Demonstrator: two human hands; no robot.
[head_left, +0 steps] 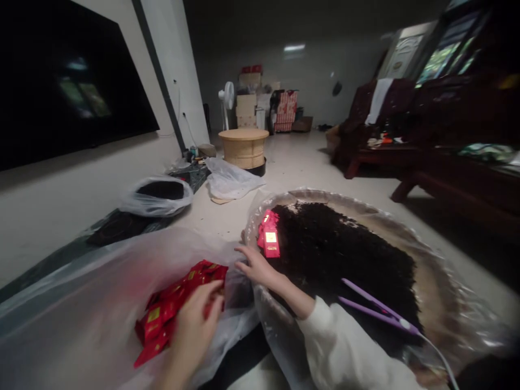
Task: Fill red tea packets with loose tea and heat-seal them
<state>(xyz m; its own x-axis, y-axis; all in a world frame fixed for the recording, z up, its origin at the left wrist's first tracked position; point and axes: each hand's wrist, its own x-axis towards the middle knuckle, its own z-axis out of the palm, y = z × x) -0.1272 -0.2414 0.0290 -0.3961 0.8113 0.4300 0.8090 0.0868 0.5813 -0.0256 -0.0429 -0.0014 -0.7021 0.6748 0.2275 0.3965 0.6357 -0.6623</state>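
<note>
Several shiny red foil packets (160, 317) with gold labels lie in a large clear plastic bag (93, 281). My left hand (197, 317) is over their right side, its fingers curled, with red foil showing between thumb and fingers. At the bag's edge, my right hand (258, 265) is open, palm down, its fingers stretched to the left and holding nothing. Just beyond it, more red packets (270, 238) rest on the left rim of a wide round tray (436, 271) lined with clear plastic. Dark loose leaves (337, 249) cover much of that tray.
A purple hair-straightener-like tool (377, 314) with a white cord lies on the leaves, its arms apart. An open plastic bag of dark material (162, 190) stands by the wall. Farther back are a round wooden drum-shaped table (244, 146), a white fan (228, 96) and dark wooden seating (377, 149).
</note>
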